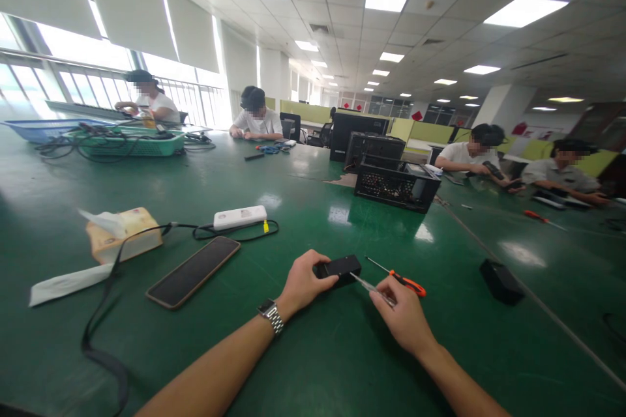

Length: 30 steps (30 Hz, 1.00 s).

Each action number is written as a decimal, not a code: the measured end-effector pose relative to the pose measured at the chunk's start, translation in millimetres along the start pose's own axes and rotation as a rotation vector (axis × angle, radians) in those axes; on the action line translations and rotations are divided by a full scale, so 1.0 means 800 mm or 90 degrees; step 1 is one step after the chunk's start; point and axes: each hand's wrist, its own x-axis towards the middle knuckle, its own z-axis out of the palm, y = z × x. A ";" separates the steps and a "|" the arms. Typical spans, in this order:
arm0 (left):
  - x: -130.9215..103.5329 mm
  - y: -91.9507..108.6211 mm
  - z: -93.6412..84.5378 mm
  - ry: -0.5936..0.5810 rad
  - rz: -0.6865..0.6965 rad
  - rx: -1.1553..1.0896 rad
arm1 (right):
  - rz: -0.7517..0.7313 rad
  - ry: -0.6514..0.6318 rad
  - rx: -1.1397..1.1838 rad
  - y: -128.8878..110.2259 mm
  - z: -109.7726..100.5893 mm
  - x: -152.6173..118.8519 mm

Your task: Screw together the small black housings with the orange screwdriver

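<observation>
My left hand (306, 280), with a watch (270, 315) on its wrist, grips a small black box-shaped device (345, 266) from its left end, thumb along the near side. My right hand (403, 313) is closed around a slim pointed silver tool (364, 283). Its tip meets the near right edge of the device; whether it is tweezers or a thin screwdriver, I cannot tell. Just beyond my right fingers lies a screwdriver with an orange and black handle (409, 283), its shaft pointing away to the left.
To the left are a phone (195, 270), a white power strip (239, 217), a tissue pack (124, 238) and a dark strap (95, 332). Another black block (501, 281) lies right. Opened computer cases (396, 186) and a green cable basket (132, 145) stand farther back. Several people sit around.
</observation>
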 end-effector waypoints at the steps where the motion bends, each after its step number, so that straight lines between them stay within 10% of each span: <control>1: 0.000 0.001 0.000 -0.003 0.003 -0.007 | 0.015 -0.025 0.049 0.002 0.000 0.001; 21: -0.006 0.018 -0.003 -0.017 0.093 0.053 | 0.042 -0.079 -0.090 -0.024 0.024 0.002; 30: 0.000 -0.005 0.000 -0.049 0.007 0.041 | 0.017 -0.260 0.008 0.019 -0.036 0.005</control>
